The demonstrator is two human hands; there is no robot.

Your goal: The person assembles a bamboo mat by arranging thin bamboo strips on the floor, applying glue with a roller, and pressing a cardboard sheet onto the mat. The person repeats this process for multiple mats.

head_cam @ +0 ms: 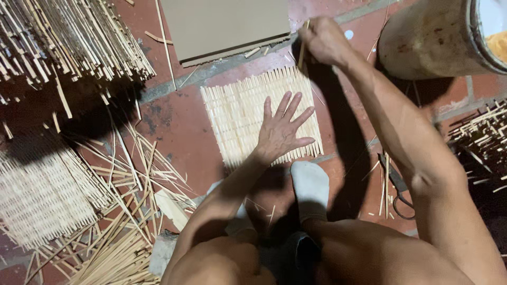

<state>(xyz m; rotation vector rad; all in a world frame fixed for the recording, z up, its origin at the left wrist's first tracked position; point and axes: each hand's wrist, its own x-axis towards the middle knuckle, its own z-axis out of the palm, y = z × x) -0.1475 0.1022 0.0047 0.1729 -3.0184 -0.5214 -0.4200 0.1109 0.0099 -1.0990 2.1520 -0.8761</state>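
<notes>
A square woven mat of pale bamboo strips [237, 113] lies flat on the red tiled floor. My left hand [282, 129] presses on its lower right part, palm down, fingers spread. My right hand [322, 39] is closed at the mat's far right corner, gripping a thin bamboo strip [302, 55] that stands up from the mat's edge. A foot in a grey sock [310, 190] rests just below the mat.
Loose bamboo strips [132, 174] litter the floor at left, with bundled strips [68, 37] at top left and a woven panel [42, 195] at lower left. A flat board [227, 26] lies beyond the mat. A drum [433, 39] stands top right. Scissors [398, 190] lie by my right arm.
</notes>
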